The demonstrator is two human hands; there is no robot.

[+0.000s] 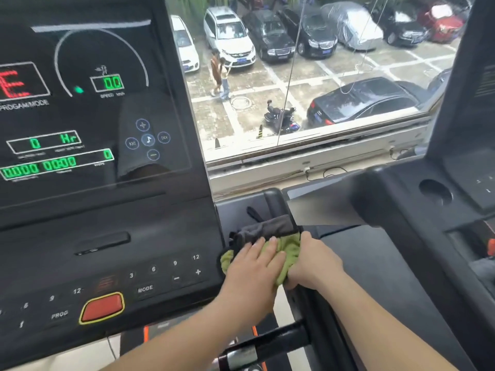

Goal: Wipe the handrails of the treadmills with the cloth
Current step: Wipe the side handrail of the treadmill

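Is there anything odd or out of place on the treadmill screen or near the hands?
Yes: the console screen shows a big red "E" at its left edge, while the other readouts are green zeros. Both hands, left hand and right hand, press the green cloth normally.

This is a gym, upstairs in a building. A treadmill console (88,156) with lit green speed and time readouts fills the left of the frame, a second treadmill (428,223) stands at right, and the window (308,76) between overlooks a car park.
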